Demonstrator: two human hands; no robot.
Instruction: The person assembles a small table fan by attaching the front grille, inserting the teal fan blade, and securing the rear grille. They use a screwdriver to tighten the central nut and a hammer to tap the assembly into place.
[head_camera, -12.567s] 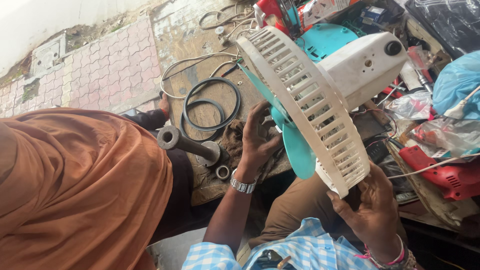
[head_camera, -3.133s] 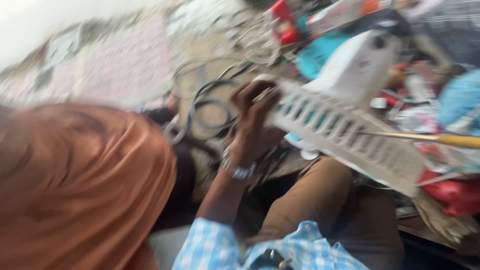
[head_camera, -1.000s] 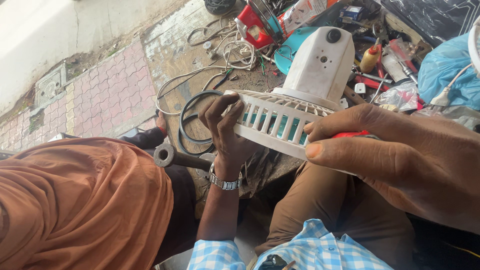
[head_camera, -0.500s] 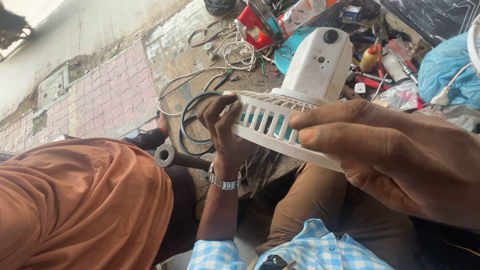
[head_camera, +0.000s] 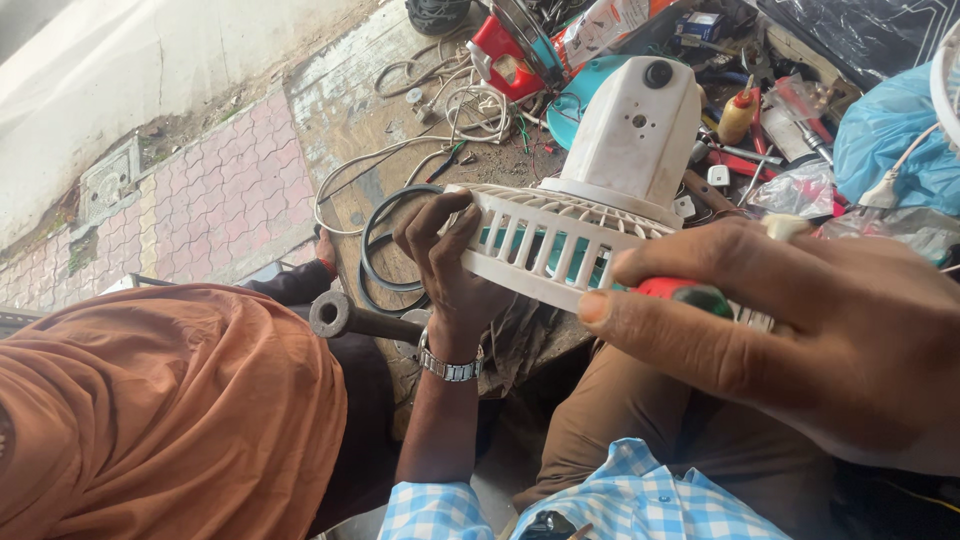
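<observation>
My left hand (head_camera: 448, 262) grips the left rim of a white slatted fan guard (head_camera: 545, 248), holding it level over my lap. Teal blades show between its slats. The fan's white motor housing (head_camera: 635, 135) rises from the guard's far side. My right hand (head_camera: 800, 335) is close to the camera at the guard's right edge, fingers wrapped around a tool with a red and green handle (head_camera: 680, 293). A metal watch (head_camera: 450, 365) sits on my left wrist.
A person in an orange garment (head_camera: 170, 420) sits close at the left. A black rubber ring (head_camera: 385, 245) and a metal pipe piece (head_camera: 345, 318) lie on the worn bench (head_camera: 340, 110), with white cables (head_camera: 440, 110), red tools and blue plastic bags (head_camera: 890, 135) behind.
The fan was turned from upright to lying flat across my lap. In the last second my right hand slid left along the guard's edge, and the tool's handle now shows under the fingers.
</observation>
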